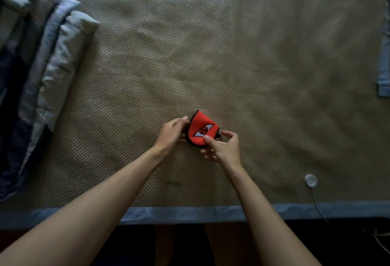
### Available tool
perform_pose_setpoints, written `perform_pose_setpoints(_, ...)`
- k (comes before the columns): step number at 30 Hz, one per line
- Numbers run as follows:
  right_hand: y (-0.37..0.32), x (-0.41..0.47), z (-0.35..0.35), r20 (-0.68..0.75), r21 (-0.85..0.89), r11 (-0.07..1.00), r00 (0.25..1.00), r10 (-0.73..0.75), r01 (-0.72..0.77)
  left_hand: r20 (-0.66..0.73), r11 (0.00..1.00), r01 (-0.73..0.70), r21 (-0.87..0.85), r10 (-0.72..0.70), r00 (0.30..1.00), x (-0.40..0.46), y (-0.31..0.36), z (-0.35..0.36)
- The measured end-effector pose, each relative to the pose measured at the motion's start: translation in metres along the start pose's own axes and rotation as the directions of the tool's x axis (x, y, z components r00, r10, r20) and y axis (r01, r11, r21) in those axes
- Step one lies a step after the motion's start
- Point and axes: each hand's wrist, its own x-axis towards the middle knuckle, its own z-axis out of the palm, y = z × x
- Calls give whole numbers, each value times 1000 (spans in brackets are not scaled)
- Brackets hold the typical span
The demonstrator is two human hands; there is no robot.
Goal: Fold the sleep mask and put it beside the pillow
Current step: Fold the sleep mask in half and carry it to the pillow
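My left hand (172, 134) and right hand (223, 146) pinch the mask (200, 131) folded in half, fingers closed on it; bedding (52, 55) at ten o'clock, placing remains.

- Both bare forearms reach forward from below, converging toward the middle.
- The left hand (172, 134) is curled, its fingers (183, 120) pinching the left edge of the sleep mask (200, 129).
- The right hand (224, 146) is palm-down, thumb pressed on the mask's near edge, forefinger arched over its right end.
- The remaining right fingers (207, 155) splay loosely underneath.
- The two hands are just apart, the mask between them.
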Motion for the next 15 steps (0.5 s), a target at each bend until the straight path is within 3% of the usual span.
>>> perform_pose_setpoints(5, 8, 8, 6, -15, -172, 984, 999, 47, -48, 130, 975, -169, 144, 151, 980, -6, -5, -4)
perform_pose_setpoints(9, 1, 11, -13, -84, -448, 893, 994, -73, 28, 218, 985, -157, 71, 139, 966, -6, -3, -9)
perform_pose_setpoints(15, -4, -1, -30, 72, -292, 937, 982, -177, 190, 351, 986, -105, 128, 54, 935, -5, 7, -10)
